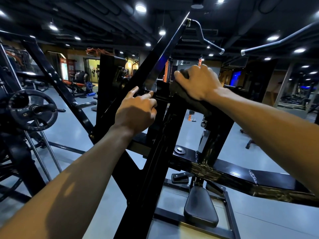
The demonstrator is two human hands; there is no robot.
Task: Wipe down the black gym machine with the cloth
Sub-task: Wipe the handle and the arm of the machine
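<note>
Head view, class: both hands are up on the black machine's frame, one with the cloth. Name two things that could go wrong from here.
1. The left hand has its fingers by the joint where the angled bar meets the black machine; if that bar can move, they could be pinched.
2. The right hand presses a dark cloth against black metal, so missed patches could be hard to spot.

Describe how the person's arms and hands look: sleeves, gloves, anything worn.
Both forearms are bare up to the frame edge; no sleeves show. The left hand and right hand are ungloved, with no ring, watch or wristband visible. Shadows from the overhead lights fall across the left forearm.
</note>
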